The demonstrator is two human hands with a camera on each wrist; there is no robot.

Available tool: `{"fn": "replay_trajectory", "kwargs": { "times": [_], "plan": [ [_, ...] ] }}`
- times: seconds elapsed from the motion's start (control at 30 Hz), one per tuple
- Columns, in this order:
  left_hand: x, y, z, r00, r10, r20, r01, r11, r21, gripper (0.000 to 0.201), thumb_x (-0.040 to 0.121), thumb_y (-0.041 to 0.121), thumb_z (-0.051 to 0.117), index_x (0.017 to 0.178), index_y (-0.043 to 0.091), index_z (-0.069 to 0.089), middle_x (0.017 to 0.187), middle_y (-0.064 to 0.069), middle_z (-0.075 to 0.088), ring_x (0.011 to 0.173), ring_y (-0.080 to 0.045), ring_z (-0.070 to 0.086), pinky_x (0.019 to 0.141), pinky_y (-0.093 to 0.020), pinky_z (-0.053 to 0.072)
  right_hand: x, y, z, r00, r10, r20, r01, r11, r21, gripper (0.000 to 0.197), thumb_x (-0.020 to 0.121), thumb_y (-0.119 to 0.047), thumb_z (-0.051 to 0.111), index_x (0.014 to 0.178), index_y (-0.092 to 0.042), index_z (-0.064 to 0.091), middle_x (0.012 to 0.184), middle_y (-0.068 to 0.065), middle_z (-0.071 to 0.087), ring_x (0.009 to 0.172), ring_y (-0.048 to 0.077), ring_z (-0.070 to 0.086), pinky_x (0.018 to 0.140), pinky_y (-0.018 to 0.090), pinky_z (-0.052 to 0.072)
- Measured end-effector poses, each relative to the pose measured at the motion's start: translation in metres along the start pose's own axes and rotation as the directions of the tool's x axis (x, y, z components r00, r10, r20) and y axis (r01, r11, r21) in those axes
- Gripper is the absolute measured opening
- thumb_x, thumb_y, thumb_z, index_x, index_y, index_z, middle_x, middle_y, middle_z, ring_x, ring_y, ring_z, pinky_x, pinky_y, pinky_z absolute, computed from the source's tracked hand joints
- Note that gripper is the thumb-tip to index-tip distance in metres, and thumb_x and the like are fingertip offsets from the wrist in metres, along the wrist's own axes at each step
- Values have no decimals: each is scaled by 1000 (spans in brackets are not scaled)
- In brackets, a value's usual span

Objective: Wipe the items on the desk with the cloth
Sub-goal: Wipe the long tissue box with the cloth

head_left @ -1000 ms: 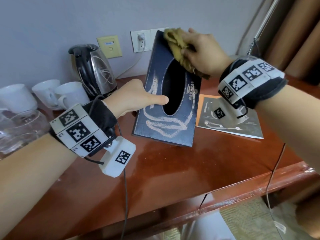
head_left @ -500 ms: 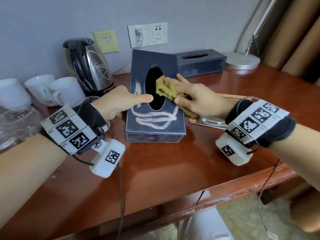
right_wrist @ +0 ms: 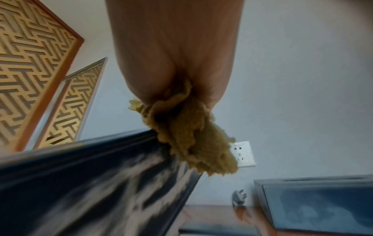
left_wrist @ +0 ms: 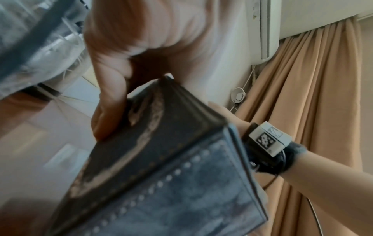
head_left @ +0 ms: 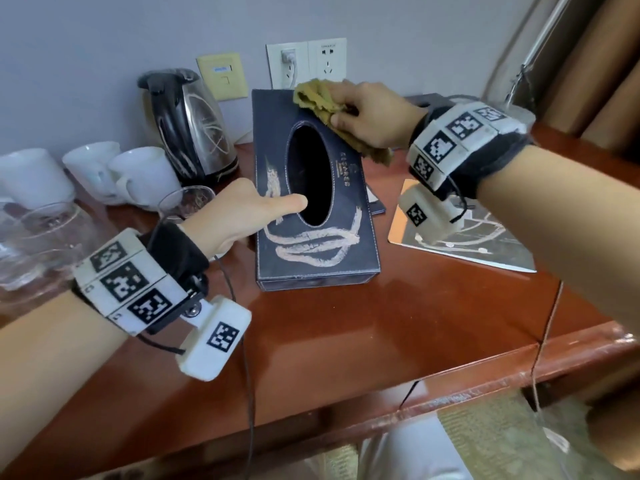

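We see the dark tissue box [head_left: 313,216] tipped up on the wooden desk [head_left: 346,341], its near edge down and its far end raised towards the wall. Our right hand [head_left: 374,116] holds the yellow cloth [head_left: 322,105] bunched between the thumb and curled fingers and presses it on the box's raised far corner, above the oval opening. Our left hand [head_left: 242,216] grips the box's left side: the thumb lies straight across the patterned top, its tip at the opening's rim, while the fingers seem to wrap underneath, though the blurred left wrist view leaves this uncertain. Behind the left hand stand a kettle [head_left: 188,133], white cups [head_left: 138,174] and a glass [head_left: 185,202]. A booklet [head_left: 485,244] lies on the desk to the right of the box.
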State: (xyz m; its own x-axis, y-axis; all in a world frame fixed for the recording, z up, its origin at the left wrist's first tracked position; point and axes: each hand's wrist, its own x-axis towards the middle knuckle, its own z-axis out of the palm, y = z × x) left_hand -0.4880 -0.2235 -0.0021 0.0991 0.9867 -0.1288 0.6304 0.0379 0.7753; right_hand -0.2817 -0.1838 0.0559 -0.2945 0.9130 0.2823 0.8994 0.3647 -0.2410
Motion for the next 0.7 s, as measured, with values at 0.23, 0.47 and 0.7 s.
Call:
{"fn": "replay_trajectory", "kwargs": {
  "times": [0.23, 0.47, 0.7],
  "plan": [
    [3, -9, 3, 991, -128, 28, 130, 989, -70, 74, 53, 71, 76, 102, 17, 66, 112, -6, 66, 105, -26, 62, 95, -46, 49, -62, -4, 45, 913, -337, 230, 286, 931, 227, 39, 95, 1, 42, 134, -1, 47, 152, 11, 29, 142, 9, 14, 113, 12, -6],
    [5, -12, 4, 979, -193, 63, 200, 972, -127, 55, 73, 54, 72, 110, 15, 60, 126, -7, 59, 112, -28, 58, 98, -49, 47, -50, -6, 49, 928, -126, 351, 54, 976, 209, 39, 100, -14, 42, 139, -11, 43, 155, 1, 23, 146, 22, 6, 118, 30, -2],
    [6, -14, 5, 971, -225, 80, 236, 954, -186, 44, 78, 46, 71, 102, 10, 59, 132, -10, 54, 112, -27, 59, 89, -43, 52, -45, -17, 45, 971, 22, 239, -70, 979, 193, 41, 99, -15, 41, 140, -15, 41, 138, 4, 50, 127, 20, 44, 91, 13, 26]
  ]
}}
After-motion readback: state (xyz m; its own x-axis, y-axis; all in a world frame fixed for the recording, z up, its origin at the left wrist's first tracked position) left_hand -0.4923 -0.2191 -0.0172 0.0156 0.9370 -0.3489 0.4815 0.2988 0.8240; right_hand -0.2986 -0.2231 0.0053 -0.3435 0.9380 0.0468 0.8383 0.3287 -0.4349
